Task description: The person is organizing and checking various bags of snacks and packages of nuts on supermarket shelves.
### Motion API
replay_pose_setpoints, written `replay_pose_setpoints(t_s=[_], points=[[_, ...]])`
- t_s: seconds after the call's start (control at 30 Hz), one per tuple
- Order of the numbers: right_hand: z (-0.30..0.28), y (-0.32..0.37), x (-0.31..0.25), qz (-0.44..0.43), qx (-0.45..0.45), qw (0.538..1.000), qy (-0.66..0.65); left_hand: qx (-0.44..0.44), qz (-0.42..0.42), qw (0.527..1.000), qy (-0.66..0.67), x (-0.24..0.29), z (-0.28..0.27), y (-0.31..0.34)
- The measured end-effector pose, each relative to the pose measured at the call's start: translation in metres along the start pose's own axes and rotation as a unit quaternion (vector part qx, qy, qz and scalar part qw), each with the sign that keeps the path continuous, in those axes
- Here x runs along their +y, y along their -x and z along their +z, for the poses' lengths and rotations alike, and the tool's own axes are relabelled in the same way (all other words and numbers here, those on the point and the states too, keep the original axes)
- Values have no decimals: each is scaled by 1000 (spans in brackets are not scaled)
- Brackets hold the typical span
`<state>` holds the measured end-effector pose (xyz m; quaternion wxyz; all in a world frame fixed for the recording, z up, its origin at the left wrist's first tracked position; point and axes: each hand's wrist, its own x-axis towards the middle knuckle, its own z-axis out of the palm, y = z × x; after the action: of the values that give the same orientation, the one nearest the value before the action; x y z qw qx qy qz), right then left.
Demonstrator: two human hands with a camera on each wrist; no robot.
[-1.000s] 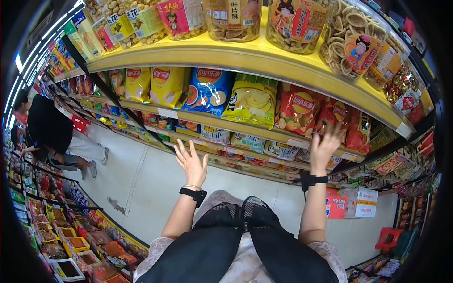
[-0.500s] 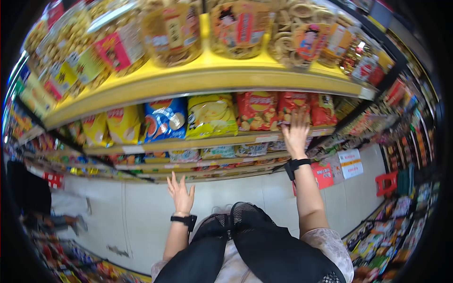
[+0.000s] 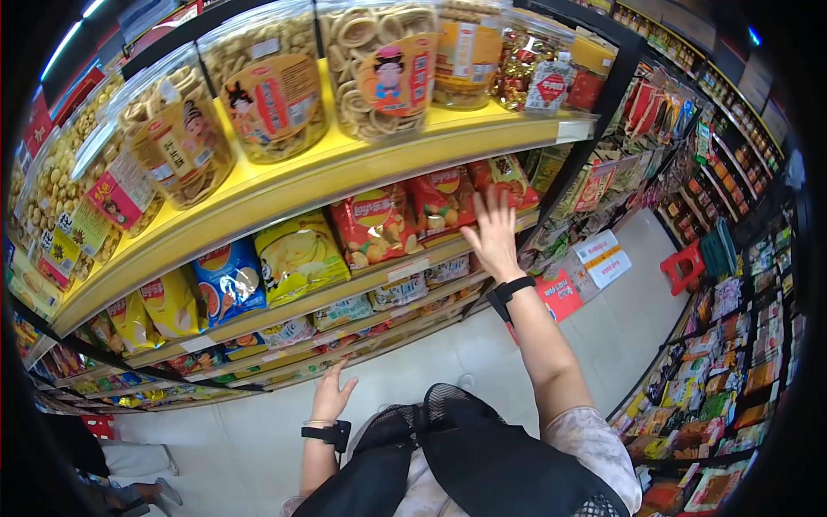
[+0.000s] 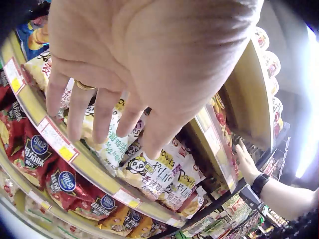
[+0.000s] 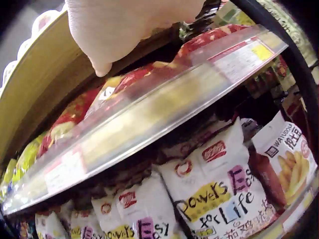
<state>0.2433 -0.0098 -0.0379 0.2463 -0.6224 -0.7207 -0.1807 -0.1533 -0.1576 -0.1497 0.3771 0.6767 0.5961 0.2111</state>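
My right hand (image 3: 494, 237), fingers spread and straight, is at the right end of the chip shelf, over the front of a red chip bag (image 3: 504, 183); whether it touches the bag I cannot tell. Another red bag (image 3: 441, 202) sits just left of it. In the right wrist view the palm (image 5: 124, 30) is above the shelf edge (image 5: 149, 112). My left hand (image 3: 330, 398) holds nothing, lower down in front of the lower shelves. The left wrist view shows its fingers extended (image 4: 107, 112) before white snack bags (image 4: 159, 174).
Clear jars (image 3: 392, 73) of snacks line the yellow top shelf (image 3: 345, 146). A red stool (image 3: 683, 267) and white box (image 3: 603, 258) stand on the floor at right. Packaged goods (image 3: 715, 379) fill the display behind. A person's legs (image 3: 138, 459) show at lower left.
The head view has swung to the right along the shelves. My right hand has shifted toward the rightmost red bag, while my left hand remains low and empty. The other person has slid toward the lower-left edge.
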Motion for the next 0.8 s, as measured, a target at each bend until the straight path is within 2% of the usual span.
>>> replay_pose_setpoints(t_s=[0.07,0.1,0.13,0.2,0.3,0.4,0.47,0.53,0.6,0.67,0.73,0.8], points=[[6,-6,32,88,74,993,-7,10,2,1000,-4,8,8,-10],[5,-7,46,97,63,993,5,42,14,998,-35,11,16,-10],[8,-10,55,93,67,993,0,78,28,994,-69,15,22,-13],[14,-9,67,79,-32,996,33,98,19,993,-65,34,42,-12],[15,-6,72,53,-3,999,-5,113,-11,993,-42,71,72,-17],[10,-2,78,41,-5,998,-43,89,3,996,-15,107,104,-25],[11,2,83,19,1,997,-71,72,72,994,30,144,112,-40],[7,7,89,-1,-3,995,-97,112,88,987,68,181,114,-58],[5,13,96,-44,4,992,-116,199,169,965,9,228,101,-74],[0,20,102,-64,-11,990,-128,273,160,949,0,251,98,-94],[-4,23,109,-81,-25,987,-140,327,201,924,8,272,92,-119],[-5,27,114,-104,-44,982,-150,360,174,917,-11,284,86,-148]])
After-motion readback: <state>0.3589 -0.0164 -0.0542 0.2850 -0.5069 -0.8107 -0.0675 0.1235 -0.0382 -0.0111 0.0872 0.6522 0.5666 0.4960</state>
